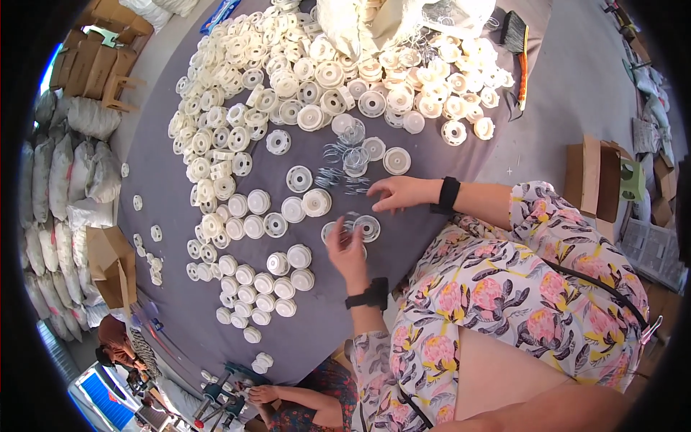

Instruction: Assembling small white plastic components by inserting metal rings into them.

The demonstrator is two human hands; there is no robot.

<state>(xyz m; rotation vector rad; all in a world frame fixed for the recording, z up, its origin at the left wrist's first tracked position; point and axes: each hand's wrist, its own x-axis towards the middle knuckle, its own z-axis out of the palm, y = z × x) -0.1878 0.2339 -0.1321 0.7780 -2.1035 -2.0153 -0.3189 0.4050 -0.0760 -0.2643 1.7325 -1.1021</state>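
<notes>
My left hand is over two off-white round plastic parts near the table's front edge. A thin wire coil spring shows between its fingertips, slightly blurred. Beside those fingers lies an off-white round part with a dark centre. My right hand has its fingers apart, the index stretched toward a small pile of wire coil springs; nothing is seen in it. Just beyond the springs lie clear round pieces and an off-white disc. Dark bands circle both my wrists.
A large heap of off-white round parts covers the far table. Capped round parts stand in rows at the left. A brush lies far right. A co-worker's hand is at a small machine. Cartons and sacks stand around.
</notes>
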